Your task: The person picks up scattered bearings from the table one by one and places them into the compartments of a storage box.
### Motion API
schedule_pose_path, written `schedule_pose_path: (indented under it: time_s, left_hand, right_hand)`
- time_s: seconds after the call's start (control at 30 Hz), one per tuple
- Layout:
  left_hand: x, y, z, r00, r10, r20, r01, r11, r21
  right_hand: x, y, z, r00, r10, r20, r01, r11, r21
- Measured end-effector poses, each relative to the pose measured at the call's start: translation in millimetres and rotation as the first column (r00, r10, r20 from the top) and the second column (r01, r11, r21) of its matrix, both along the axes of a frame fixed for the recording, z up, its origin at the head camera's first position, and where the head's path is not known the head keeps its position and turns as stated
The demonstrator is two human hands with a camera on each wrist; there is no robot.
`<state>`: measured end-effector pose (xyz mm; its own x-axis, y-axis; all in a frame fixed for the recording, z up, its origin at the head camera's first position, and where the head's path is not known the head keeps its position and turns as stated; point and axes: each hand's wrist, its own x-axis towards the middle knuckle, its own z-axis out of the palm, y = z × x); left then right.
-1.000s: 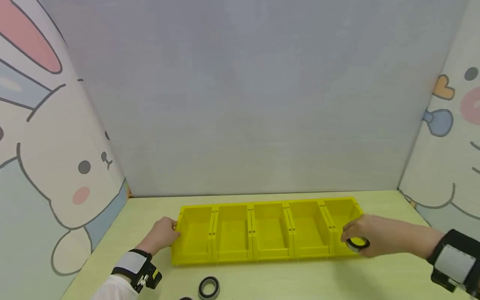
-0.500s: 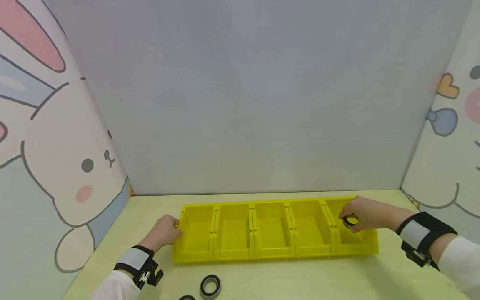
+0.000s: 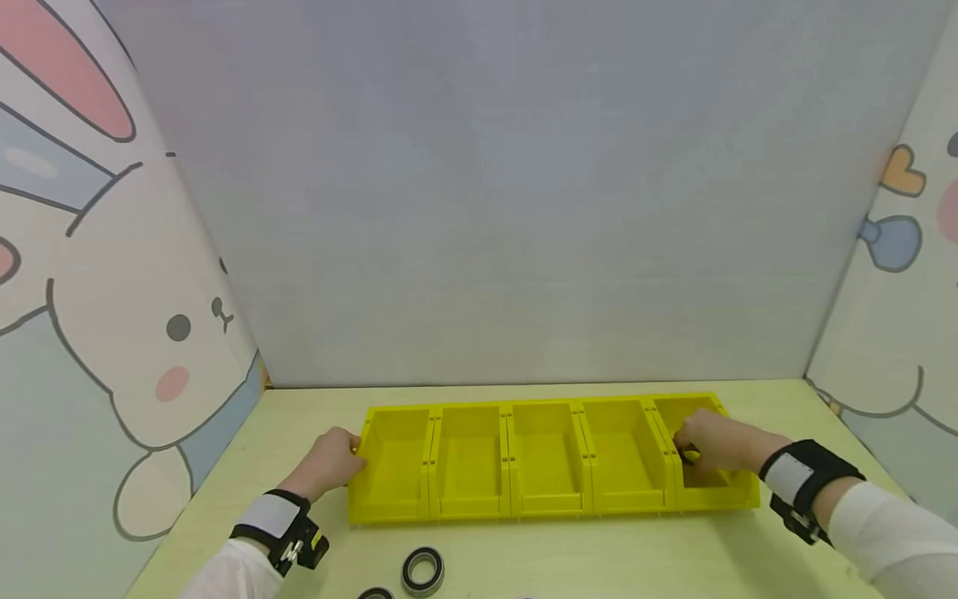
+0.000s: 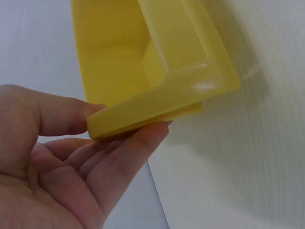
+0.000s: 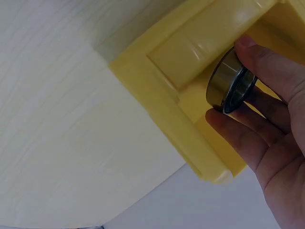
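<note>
Right hand (image 3: 714, 443): thumb and fingers (image 5: 248, 138) pinch a metal ball bearing (image 5: 229, 87) by its edge, held on its side inside the rightmost compartment of the yellow bin tray (image 3: 550, 499); in the head view the bearing is almost wholly hidden behind the hand, in the right wrist view it sits just off the compartment's inner wall, contact with the floor not discernible. Left hand (image 3: 329, 462): grips the tray's left end, thumb over the rim and fingers (image 4: 128, 152) beneath the lip, as the left wrist view shows. Tray: five compartments in a row, lying across the pale green table (image 3: 636, 557) with its long side toward the person; the four compartments left of the right hand show only yellow floor. Black-strapped wrist bands with white sleeves on both forearms. Second bearing (image 3: 422, 571): flat on the table near the front edge, well apart from the tray; part of another ring (image 3: 374, 594) just beside it, cut by the picture edge. Surround: grey back panel, side panels with cartoon rabbit drawings.
</note>
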<state>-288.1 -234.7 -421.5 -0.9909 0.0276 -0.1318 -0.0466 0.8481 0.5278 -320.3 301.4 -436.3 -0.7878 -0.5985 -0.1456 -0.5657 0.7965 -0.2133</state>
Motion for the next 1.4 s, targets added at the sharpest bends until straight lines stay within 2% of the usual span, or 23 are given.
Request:
schedule_pose_path:
  time_s: [0.17, 0.4, 0.53, 0.73, 0.87, 0.97, 1.03, 1.13, 1.27, 1.33, 1.4]
  left_hand:
    - [0.6, -1.2, 0.8, 1.0, 0.008, -0.005, -0.008, 1.0, -0.01]
    - [0.0, -1.9, -1.5, 0.999, -0.017, -0.031, 0.016, 1.0, -0.004]
    - [-0.1, -0.5, -3.3, 0.999, -0.015, -0.03, 0.015, 1.0, 0.001]
    - [-0.6, 0.2, -5.5, 1.0, -0.009, -0.022, 0.009, 1.0, -0.006]
    - [-1.6, -0.8, -5.4, 0.999, -0.01, -0.031, 0.009, 1.0, -0.008]
    - [-2.2, -1.3, -5.7, 0.999, -0.009, -0.035, 0.009, 1.0, -0.006]
    - [-2.3, -0.9, -5.9, 0.999, -0.008, -0.031, 0.008, 1.0, 0.0]
    - [-2.5, -0.2, -6.3, 1.0, -0.006, -0.025, 0.006, 1.0, -0.001]
    - [-2.1, 0.5, -6.6, 1.0, -0.006, -0.02, 0.006, 1.0, -0.005]
    - [-1.8, 0.3, -6.8, 1.0, -0.001, -0.023, 0.001, 1.0, -0.002]
    - [-1.4, -0.1, -6.7, 1.0, 0.004, -0.027, -0.003, 1.0, 0.003]
  right_hand:
    - [1.1, -2.9, -13.0, 0.998, -0.043, -0.037, 0.042, 0.999, -0.019]
    - [2.1, 0.3, -25.1, 0.996, -0.05, -0.077, 0.045, 0.997, -0.07]
    - [2.9, 2.9, -27.5, 0.994, -0.063, -0.09, 0.057, 0.996, -0.072]
    - [6.3, 3.8, -27.3, 0.993, -0.039, -0.107, 0.029, 0.994, -0.102]
    - [5.9, 3.7, -24.3, 0.997, -0.039, -0.072, 0.033, 0.995, -0.091]
    - [6.8, 2.6, -9.9, 0.996, -0.078, -0.032, 0.077, 0.996, -0.042]
    - [9.4, 1.1, 6.8, 0.993, -0.102, -0.055, 0.102, 0.995, -0.008]
    - [19.0, -2.9, 39.1, 0.98, -0.12, -0.162, 0.123, 0.992, 0.007]
    - [41.0, -11.8, 75.3, 0.944, -0.089, -0.319, 0.079, 0.996, -0.044]
    - [52.6, -18.5, 85.3, 0.925, -0.067, -0.373, 0.04, 0.996, -0.078]
    - [64.0, -26.3, 88.2, 0.91, -0.042, -0.412, 0.002, 0.995, -0.099]
